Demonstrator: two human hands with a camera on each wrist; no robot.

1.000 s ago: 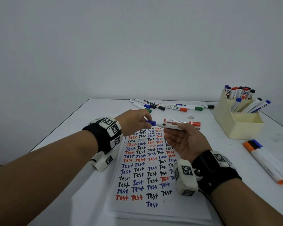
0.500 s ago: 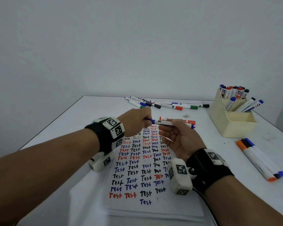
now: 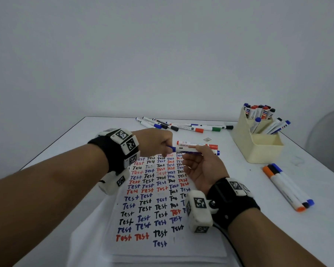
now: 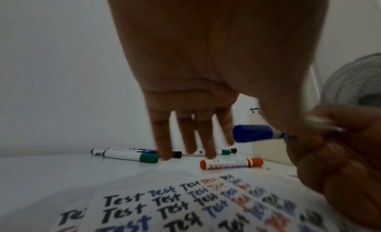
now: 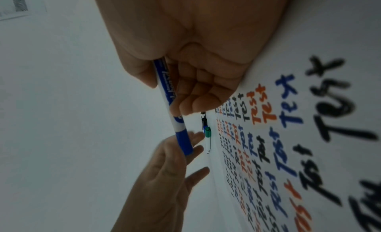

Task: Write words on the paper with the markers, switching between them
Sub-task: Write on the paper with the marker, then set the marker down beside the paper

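Observation:
Above the far end of the paper (image 3: 162, 249), a blue marker (image 3: 182, 149) is held level between both hands. My right hand (image 3: 193, 152) grips its white barrel (image 5: 168, 92) with curled fingers. My left hand (image 3: 167, 148) pinches the blue cap (image 4: 253, 133) between thumb and forefinger, and its other fingers hang straight. The cap (image 5: 184, 142) sits on the marker. The paper (image 4: 144, 178) is filled with rows of "Test" in black, blue and red. A red marker (image 3: 193, 143) lies capped on the table just beyond the hands.
Several thin markers (image 3: 181, 126) lie in a row at the table's far edge. A cream holder (image 3: 258, 151) with several markers stands at the back right. Three thick markers (image 3: 287, 187) lie right of the paper. A fan (image 3: 328, 141) stands past the right edge.
Both hands have stayed on the blue marker with its cap on. They have drifted slightly away from me, towards the red marker.

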